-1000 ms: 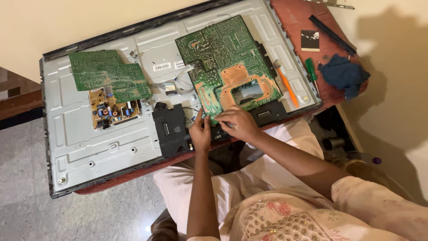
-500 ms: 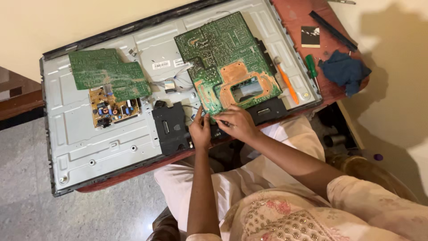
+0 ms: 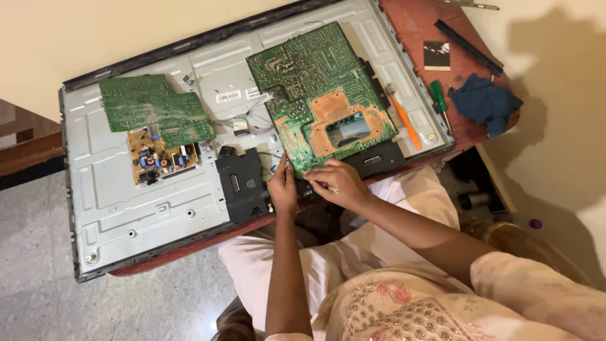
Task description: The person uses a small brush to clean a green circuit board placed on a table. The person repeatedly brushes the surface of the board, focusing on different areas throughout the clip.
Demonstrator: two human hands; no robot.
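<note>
Big circuit board (image 3: 319, 95) at TV panel (image 3: 126, 215) near edge; left hand (image 3: 283, 187) pinches its corner, right hand (image 3: 338, 184) grips thin tool (image 3: 325, 187) beside it.

Large green circuit board (image 3: 319, 88), tilted, atop the grey panel back (image 3: 126, 215).

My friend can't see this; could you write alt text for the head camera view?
Left hand and right hand meet at the near edge of a large green circuit board on an opened flat-screen panel; an orange-handled tool lies beside it.
</note>
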